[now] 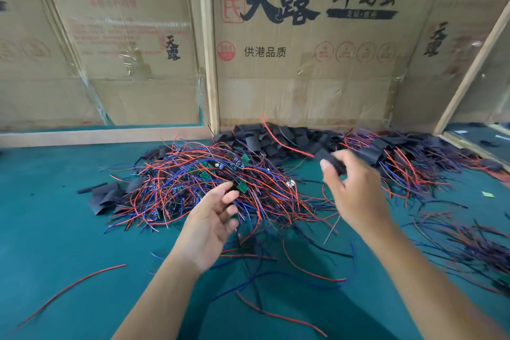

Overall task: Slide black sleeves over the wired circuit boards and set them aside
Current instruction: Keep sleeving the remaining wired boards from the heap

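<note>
**Inspector:** Sleeved board point(332, 162), black, with a red lead trailing from it, is pinched between thumb and fingers of the right hand point(356, 190), held in the air to the right of the central tangle of wired circuit boards point(220, 182). Motion blur hides how far the sleeve covers the board.

**Assessor:** And the other hand?

**Inspector:** The left hand point(211, 225) is over the near edge of that tangle, palm up, fingers loosely spread and relaxed. I cannot tell whether its fingertips touch a wire; it is not gripping anything visible.

**Assessor:** Which step do you judge this to be?

**Inspector:** Setting aside. The finished piece is being carried toward the heap of sleeved boards point(400, 155) lying right of the tangle, while the left hand reaches for the next bare board.

**Assessor:** Supplies?

**Inspector:** Loose black sleeves point(265, 138) are piled behind the tangle against the cardboard wall point(303, 77); a few more sleeves point(107, 196) lie at its left edge. Everything rests on the green mat point(55, 201). A stray red wire point(71, 292) lies left and nearer than the tangle.

**Assessor:** What does the next move call for?

**Inspector:** Releasing the piece onto the heap, then drawing one green board free. The leads are heavily interlaced, so a single board should be lifted slowly, or neighbours will drag along.
</note>
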`<state>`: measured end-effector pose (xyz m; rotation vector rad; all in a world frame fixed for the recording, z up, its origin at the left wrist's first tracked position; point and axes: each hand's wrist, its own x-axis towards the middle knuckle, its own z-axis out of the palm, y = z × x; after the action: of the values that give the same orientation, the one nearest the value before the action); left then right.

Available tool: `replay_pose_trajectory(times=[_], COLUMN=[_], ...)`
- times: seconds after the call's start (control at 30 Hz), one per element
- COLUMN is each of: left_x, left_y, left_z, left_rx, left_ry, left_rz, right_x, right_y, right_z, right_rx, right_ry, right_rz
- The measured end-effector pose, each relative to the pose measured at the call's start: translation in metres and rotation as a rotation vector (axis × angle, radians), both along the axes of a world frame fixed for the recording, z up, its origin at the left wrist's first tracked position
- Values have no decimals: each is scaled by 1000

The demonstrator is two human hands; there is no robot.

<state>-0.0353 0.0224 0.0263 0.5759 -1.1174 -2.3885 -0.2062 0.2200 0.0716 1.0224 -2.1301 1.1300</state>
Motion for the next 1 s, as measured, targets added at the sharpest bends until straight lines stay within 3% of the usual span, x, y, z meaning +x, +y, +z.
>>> replay_pose_trajectory(times=[0.33, 0.5, 0.57, 0.7, 0.87, 1.0], left_x=[-4, -12, -14, -15, -15, -16], left_y=[-15, -16, -17, -20, -18, -18], left_z=[-11, -16, -18, -21, -21, -21], left_rx=[100, 44, 30, 6, 35, 57], left_ry=[158, 139, 154, 132, 152, 139], left_rz=[44, -2, -47, -91, -88, -95], right_x=[-162, -210, -222, -225, -182, -142], right_y=[27, 45, 50, 29, -43, -88], right_z=[43, 44, 44, 40, 27, -5], right_rx=[164, 427, 471, 602, 727, 857], right_ry=[142, 145, 85, -231, -118, -169], right_rz=[-418, -591, -661, -803, -384, -126])
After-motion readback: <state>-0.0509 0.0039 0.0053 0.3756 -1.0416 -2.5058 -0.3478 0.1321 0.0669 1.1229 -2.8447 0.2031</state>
